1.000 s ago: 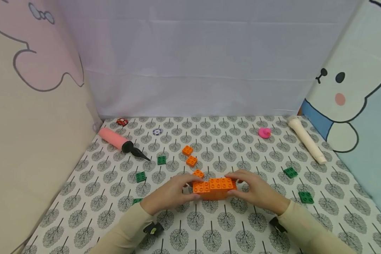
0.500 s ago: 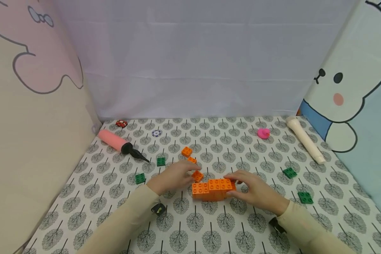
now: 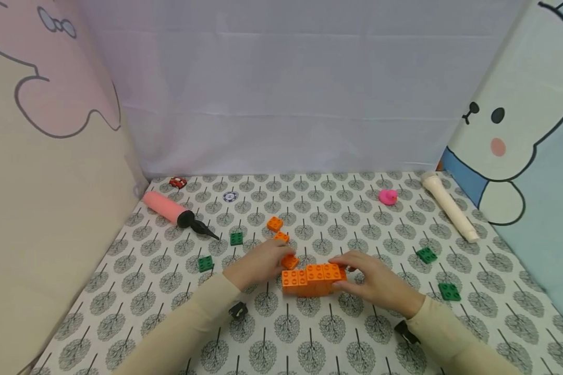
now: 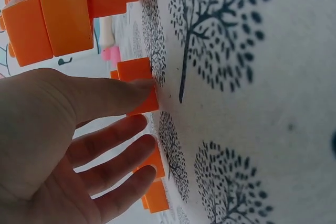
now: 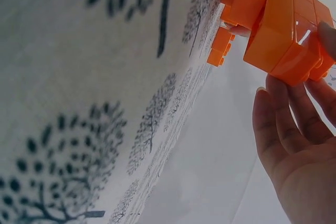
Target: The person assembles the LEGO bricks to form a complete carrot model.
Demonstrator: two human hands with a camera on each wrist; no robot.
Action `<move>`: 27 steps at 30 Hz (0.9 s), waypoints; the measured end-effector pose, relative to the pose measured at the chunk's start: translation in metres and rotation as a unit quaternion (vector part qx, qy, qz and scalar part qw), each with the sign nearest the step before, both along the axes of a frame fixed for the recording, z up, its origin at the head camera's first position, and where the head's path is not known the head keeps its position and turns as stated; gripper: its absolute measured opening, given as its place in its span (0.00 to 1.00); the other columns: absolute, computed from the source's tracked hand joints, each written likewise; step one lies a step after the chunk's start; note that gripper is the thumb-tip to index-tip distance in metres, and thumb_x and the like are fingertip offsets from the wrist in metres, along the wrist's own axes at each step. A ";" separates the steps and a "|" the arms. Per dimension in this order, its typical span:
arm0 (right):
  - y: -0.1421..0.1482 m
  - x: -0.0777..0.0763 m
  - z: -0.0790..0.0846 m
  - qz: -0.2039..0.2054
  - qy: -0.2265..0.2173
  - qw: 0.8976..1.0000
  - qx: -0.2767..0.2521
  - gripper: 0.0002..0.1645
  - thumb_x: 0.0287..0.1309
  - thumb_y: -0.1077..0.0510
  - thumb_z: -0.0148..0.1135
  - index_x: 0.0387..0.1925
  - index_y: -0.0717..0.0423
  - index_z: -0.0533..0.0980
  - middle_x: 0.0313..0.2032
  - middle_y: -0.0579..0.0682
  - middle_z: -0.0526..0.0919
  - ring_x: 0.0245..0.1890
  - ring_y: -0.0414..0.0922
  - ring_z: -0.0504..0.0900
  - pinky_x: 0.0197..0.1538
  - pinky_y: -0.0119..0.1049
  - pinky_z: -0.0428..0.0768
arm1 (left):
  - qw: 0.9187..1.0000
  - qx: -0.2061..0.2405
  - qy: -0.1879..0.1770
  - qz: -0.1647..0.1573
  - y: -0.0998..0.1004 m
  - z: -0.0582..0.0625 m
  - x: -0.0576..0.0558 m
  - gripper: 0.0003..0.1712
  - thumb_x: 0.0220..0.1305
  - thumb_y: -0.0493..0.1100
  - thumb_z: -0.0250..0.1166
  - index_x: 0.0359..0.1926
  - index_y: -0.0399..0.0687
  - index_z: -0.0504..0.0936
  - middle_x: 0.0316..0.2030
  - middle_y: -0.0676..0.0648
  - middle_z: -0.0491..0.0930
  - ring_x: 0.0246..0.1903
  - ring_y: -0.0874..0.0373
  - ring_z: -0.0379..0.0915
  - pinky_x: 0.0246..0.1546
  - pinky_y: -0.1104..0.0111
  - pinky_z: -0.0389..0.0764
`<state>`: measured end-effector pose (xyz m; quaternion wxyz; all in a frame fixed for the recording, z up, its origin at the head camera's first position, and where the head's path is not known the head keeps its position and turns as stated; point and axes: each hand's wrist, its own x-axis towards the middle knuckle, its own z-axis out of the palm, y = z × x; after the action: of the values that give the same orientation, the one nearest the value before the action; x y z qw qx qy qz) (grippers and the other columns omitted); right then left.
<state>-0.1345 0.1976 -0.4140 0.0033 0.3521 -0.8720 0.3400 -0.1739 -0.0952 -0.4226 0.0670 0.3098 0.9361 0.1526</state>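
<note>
My right hand (image 3: 382,284) grips the right end of a stepped assembly of orange building bricks (image 3: 313,284) in the head view. In the right wrist view its fingers lie under the assembly's end, thumb partly out of frame. Just behind the assembly's left end, my left hand (image 3: 260,263) reaches to a single orange brick (image 3: 290,261) on the cloth. Seen from the left wrist, the thumb lies over that brick's face (image 4: 135,71), with the index finger largely hidden behind and the other fingers loosely bent below. Two more orange bricks, one here (image 3: 274,224), lie farther back.
Green bricks lie to the left (image 3: 205,263) and right (image 3: 449,291) on the tree-patterned cloth (image 3: 309,344). Farther back are a pink pump with a black nozzle (image 3: 169,208), a red toy car (image 3: 178,182), a poker chip (image 3: 230,196), a pink duck (image 3: 388,197) and a cream tube (image 3: 450,208).
My left hand has let go of the assembly's left end and moved back to the single orange brick. My right hand keeps hold of the assembly, which stays in place.
</note>
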 end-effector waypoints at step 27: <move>0.000 -0.001 -0.003 0.001 0.007 1.000 -0.005 0.29 0.58 0.45 0.70 0.60 0.47 0.78 0.51 0.38 0.81 0.45 0.34 0.78 0.48 0.41 0.83 | 0.962 0.270 -0.009 0.031 -0.010 0.010 0.046 0.24 0.60 0.50 0.72 0.57 0.54 0.83 0.48 0.57 0.80 0.48 0.65 0.75 0.52 0.64 0.81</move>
<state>-0.1355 0.1976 -0.4166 0.0113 0.3553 -0.8698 0.3422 -0.1275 -0.1048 -0.4127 -0.0151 0.2857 0.8688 0.4042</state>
